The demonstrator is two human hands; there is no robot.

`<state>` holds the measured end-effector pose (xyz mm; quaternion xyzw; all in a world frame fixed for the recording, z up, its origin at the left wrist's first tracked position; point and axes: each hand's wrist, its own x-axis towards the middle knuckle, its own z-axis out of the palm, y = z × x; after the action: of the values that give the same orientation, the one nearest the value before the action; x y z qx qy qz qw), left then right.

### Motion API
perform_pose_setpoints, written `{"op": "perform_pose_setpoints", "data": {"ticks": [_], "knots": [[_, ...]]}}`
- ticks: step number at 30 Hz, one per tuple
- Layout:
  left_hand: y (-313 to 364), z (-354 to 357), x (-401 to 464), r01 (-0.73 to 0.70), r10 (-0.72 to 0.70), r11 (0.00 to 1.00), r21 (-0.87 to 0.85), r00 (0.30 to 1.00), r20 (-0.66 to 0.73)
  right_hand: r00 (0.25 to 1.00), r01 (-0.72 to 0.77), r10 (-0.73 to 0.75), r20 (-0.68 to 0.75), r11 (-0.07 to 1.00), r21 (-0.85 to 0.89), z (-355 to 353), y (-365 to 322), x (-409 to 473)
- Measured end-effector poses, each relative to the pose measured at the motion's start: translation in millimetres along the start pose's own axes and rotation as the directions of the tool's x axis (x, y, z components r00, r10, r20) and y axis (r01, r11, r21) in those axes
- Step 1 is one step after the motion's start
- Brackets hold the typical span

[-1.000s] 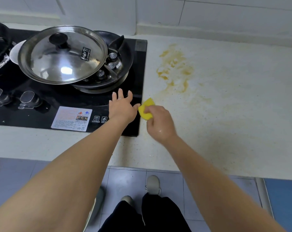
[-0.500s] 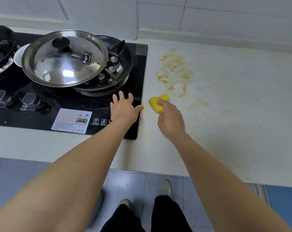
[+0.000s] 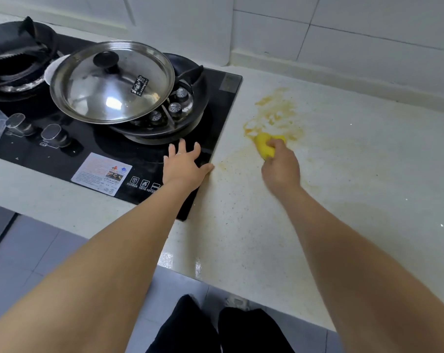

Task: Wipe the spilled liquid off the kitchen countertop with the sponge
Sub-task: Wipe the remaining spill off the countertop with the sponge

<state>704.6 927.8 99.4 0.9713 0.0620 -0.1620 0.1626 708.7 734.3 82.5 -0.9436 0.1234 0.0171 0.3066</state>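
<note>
A black stove [image 3: 109, 154] is the big thing here. A shiny metal lid [image 3: 111, 82] sits on a black pan [image 3: 190, 98] on the stove. Two knobs [image 3: 55, 135] and a white sticker [image 3: 101, 174] are near the stove's front edge.

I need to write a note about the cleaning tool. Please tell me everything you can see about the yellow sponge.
The sponge is bright yellow, looks soft, and is squeezed into a rounded lump. The right hand grips it from above, its fingers curled over the top, so part of it is hidden. It sits on the pale countertop, at the near edge of the orange spill, to the right of the black stove. No other thing touches it.
</note>
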Motion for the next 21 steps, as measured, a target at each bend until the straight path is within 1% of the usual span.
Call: {"op": "perform_pose_setpoints", "data": {"ticks": [1, 2, 4, 5, 6, 7, 9, 10, 11, 12, 14, 15, 16, 18, 19, 20, 21], "knots": [[0, 1, 0, 0.005, -0.005, 1.000, -0.005, 1.000, -0.005, 1.000, 0.007, -0.007, -0.016, 1.000, 0.000, 1, -4, -3], [1, 1, 0, 0.012, -0.012, 1.000, -0.012, 1.000, -0.011, 0.996, 0.084, -0.084, 0.017, 0.996, 0.002, 7, -10, -10], [2, 2, 0, 0.023, -0.023, 1.000, -0.017, 0.999, -0.024, 0.942, 0.305, -0.307, 0.135, 0.952, 0.035, 21, -15, -30], [2, 2, 1, 0.022, -0.023, 1.000, -0.016, 0.999, -0.027, 0.911, 0.373, -0.374, 0.176, 0.927, 0.042, 23, -12, -33], [2, 1, 1, 0.020, -0.021, 1.000, -0.017, 0.999, -0.025, 0.900, 0.395, -0.391, 0.194, 0.918, 0.019, 19, -9, -28], [1, 1, 1, 0.016, -0.017, 1.000, -0.019, 1.000, -0.018, 0.921, 0.351, -0.343, 0.185, 0.936, -0.012, 13, -5, -16], [-1, 1, 1, 0.017, -0.017, 0.999, -0.028, 1.000, -0.011, 0.983, 0.169, -0.166, 0.076, 0.985, -0.043, 3, -2, 5], [0, 2, 1, 0.015, -0.016, 0.999, -0.029, 1.000, -0.011, 0.993, 0.114, -0.113, 0.039, 0.993, -0.038, 2, -2, 6], [0, 2, 1, 0.015, -0.016, 1.000, -0.025, 1.000, -0.017, 0.990, 0.132, -0.131, 0.052, 0.991, -0.021, 6, -8, 0], [0, 3, 2, 0.014, -0.015, 1.000, -0.021, 1.000, -0.025, 0.970, 0.217, -0.217, 0.111, 0.976, 0.006, 13, -14, -10], [-1, 3, 2, 0.009, -0.009, 1.000, -0.015, 1.000, -0.030, 0.894, 0.388, -0.389, 0.224, 0.920, 0.052, 26, -16, -29], [-2, 2, 2, 0.005, -0.005, 1.000, -0.015, 1.000, -0.024, 0.883, 0.408, -0.408, 0.232, 0.912, 0.051, 25, -16, -27], [-3, 1, 2, -0.001, 0.001, 1.000, -0.016, 1.000, -0.013, 0.911, 0.362, -0.359, 0.205, 0.932, 0.025, 21, -13, -16], [-4, 0, 3, -0.003, 0.003, 1.000, -0.020, 1.000, 0.006, 0.982, 0.172, -0.169, 0.087, 0.985, -0.021, 13, -13, 2], [-4, 0, 3, -0.001, 0.001, 1.000, -0.013, 1.000, 0.005, 0.991, 0.126, -0.124, 0.051, 0.992, -0.033, 14, -16, 1], [-3, 1, 3, 0.002, -0.002, 1.000, -0.006, 1.000, -0.004, 0.988, 0.146, -0.144, 0.060, 0.989, -0.026, 18, -22, -7], [-2, 2, 4, 0.004, -0.004, 1.000, -0.006, 1.000, -0.014, 0.971, 0.215, -0.214, 0.108, 0.977, 0.000, 25, -28, -20]]}}
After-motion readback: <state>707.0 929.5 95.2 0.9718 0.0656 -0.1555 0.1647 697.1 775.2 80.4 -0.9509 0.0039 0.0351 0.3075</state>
